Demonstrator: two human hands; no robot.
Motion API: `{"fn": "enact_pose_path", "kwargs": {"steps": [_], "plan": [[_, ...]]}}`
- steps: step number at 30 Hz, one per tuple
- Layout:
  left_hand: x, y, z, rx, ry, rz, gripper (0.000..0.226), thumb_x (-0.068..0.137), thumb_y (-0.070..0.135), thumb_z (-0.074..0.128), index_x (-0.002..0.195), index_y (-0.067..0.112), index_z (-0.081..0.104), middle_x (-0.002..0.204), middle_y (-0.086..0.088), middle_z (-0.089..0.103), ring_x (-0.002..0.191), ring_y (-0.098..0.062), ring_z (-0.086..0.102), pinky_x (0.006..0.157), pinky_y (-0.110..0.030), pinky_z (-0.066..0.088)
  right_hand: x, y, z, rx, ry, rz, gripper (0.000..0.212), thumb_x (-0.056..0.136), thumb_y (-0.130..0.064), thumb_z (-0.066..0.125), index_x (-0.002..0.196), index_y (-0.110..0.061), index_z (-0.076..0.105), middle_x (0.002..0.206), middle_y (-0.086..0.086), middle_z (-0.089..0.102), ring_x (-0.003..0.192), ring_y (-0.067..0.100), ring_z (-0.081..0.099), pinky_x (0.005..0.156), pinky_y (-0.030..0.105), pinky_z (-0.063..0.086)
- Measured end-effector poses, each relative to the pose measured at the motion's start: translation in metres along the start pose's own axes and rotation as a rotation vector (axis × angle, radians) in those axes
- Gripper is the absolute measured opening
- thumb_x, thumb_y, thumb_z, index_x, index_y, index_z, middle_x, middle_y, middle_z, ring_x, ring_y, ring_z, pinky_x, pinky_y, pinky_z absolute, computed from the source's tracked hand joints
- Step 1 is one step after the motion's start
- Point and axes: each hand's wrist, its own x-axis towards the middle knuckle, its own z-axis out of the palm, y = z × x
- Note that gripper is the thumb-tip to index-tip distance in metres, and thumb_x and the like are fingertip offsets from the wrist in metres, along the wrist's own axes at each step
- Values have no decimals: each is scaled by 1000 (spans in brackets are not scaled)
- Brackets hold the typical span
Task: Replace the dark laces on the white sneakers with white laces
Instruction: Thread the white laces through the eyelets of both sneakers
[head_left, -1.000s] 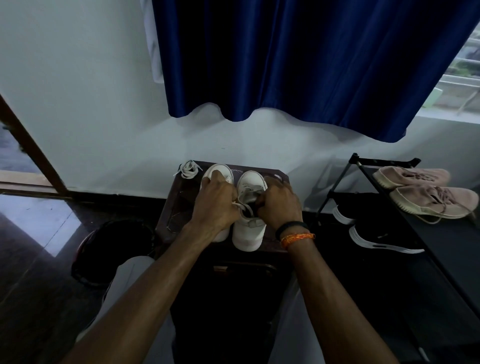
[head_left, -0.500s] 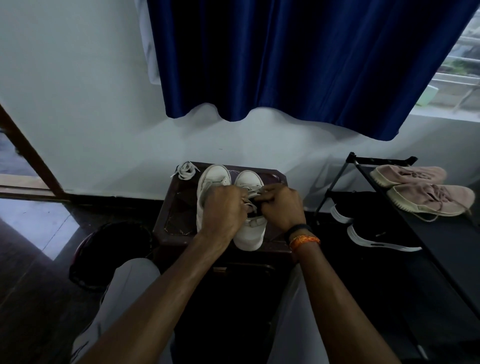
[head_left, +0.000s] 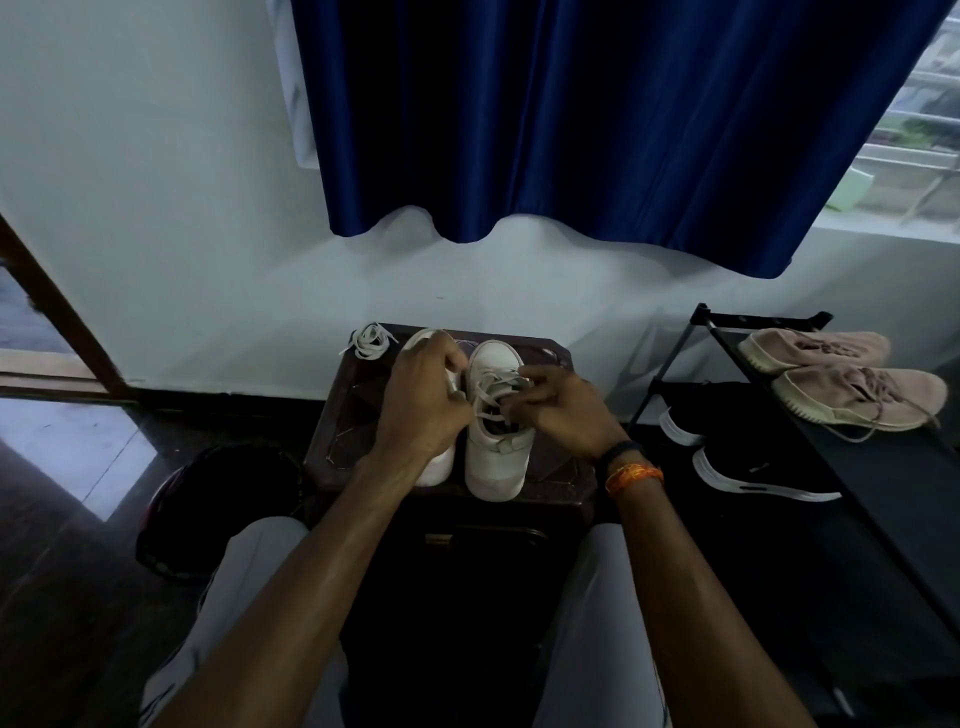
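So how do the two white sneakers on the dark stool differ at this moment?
The right white sneaker is in plain view, with a pale lace criss-crossed over its tongue; the left white sneaker is mostly hidden under the left hand. The right hand pinches lace at the right sneaker, while the left hand grips a lace end beside the left one. Both stand side by side, toes to the wall, on the dark brown stool.

No text, label, brand or number can be read anywhere; everything in sight is too dim or plain
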Motion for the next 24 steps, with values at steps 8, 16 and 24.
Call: {"fn": "enact_pose_path", "kwargs": {"steps": [8, 16, 24], "plan": [[-8, -7, -8, 333, -261, -30, 21, 75, 32, 82, 96, 31, 78, 148, 8, 38, 136, -25, 28, 106, -38, 19, 13, -1, 15, -197, 25, -64, 9, 76, -35, 80, 86, -37, 82, 142, -5, 58, 129, 14, 53, 89, 16, 33], [-13, -8, -2, 176, -154, -10, 10, 75, 25, 84, 72, 30, 76, 148, 2, 46, 141, -24, 29, 107, -32, 14, 22, -6, 28, -364, 103, -10, 41, 68, -39, 71, 104, -22, 79, 140, -2, 59, 126, 24, 56, 96, 33, 52], [-14, -1, 18, 171, 41, -83, 28, 66, 20, 83, 69, 30, 57, 120, 2, 56, 120, -24, 44, 100, -37, 28, 8, -10, 21, -273, 338, -57, 29, 63, -17, 87, 71, -23, 60, 105, -5, 48, 80, 20, 56, 65, 27, 41]]}}
